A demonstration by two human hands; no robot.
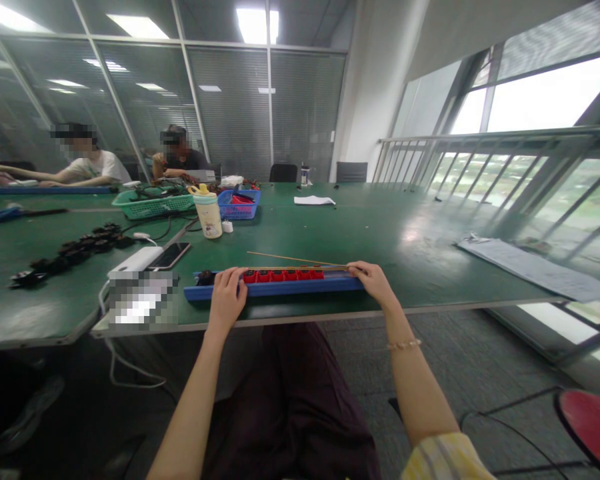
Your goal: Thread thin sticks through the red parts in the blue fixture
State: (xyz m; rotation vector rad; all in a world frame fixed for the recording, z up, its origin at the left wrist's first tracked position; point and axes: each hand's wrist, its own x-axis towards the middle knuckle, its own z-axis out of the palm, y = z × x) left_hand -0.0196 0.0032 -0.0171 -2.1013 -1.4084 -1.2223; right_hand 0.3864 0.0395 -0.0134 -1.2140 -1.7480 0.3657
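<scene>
A long blue tray (300, 287) lies along the near edge of the green table (380, 233), holding a row of red parts (283, 275) and a black part at its left end. My left hand (227, 293) curls over the tray's left part, fingers on its top. My right hand (373, 277) grips the tray's right end, and its fingers pinch the end of a thin wooden stick (300, 267) that lies along the tray. A second thin stick (290, 258) rests on the table just behind.
To the left lie a phone (170, 255), a white power bank (135, 260) with a cable, and a row of black parts (70, 252). Behind stand a capped bottle (208, 212), a green basket (150, 203) and a blue basket (240, 205). Two people sit far left. Papers (535, 267) lie right.
</scene>
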